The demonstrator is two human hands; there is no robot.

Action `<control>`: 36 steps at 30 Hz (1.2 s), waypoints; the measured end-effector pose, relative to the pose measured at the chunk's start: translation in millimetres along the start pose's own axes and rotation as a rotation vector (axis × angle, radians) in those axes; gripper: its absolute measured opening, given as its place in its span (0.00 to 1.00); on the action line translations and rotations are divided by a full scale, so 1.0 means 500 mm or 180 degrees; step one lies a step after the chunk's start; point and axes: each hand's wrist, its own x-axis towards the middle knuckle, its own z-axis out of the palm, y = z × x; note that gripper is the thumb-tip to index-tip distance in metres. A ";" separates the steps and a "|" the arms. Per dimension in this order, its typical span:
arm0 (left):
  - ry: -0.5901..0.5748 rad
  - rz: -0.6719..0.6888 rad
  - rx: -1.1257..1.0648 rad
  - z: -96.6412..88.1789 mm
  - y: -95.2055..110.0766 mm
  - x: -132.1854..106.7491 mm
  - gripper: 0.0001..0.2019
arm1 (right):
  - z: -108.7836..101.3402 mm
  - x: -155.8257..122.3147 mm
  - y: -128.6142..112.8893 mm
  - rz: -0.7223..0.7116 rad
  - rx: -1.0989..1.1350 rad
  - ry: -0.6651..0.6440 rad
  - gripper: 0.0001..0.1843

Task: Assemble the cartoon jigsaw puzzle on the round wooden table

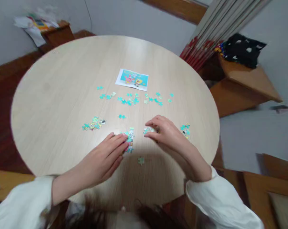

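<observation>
My left hand (109, 152) lies flat with its fingers stretched over the left side of a joined cluster of jigsaw pieces (131, 135). The fingers cover part of that cluster. To its right, my right hand (164, 130) curves its thumb and fingers around a small group of puzzle pieces (148, 130) on the table, partly hidden by the hand. A single pale green puzzle piece (141, 160) lies nearer to me, between the hands. Just beyond the cluster are two teal puzzle pieces (121, 116).
A printed cartoon picture (134, 79) lies farther back on the round table (63, 79). Several loose pieces (129, 100) are spread before it. More pieces form piles at left (92, 124) and right (185, 130). Wooden stools (241, 82) stand beyond the edge.
</observation>
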 end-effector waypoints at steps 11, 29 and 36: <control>-0.0090 -0.0208 0.0028 -0.019 0.000 -0.026 0.22 | 0.002 0.012 -0.004 -0.0029 0.0690 -0.0163 0.04; -0.0871 -0.0151 0.0245 0.018 -0.013 0.025 0.23 | 0.049 0.020 -0.029 -0.0128 0.1047 -0.0099 0.03; -0.0813 -0.0195 0.0159 0.020 -0.012 0.025 0.23 | 0.072 0.006 -0.011 -0.0528 0.0493 0.0425 0.03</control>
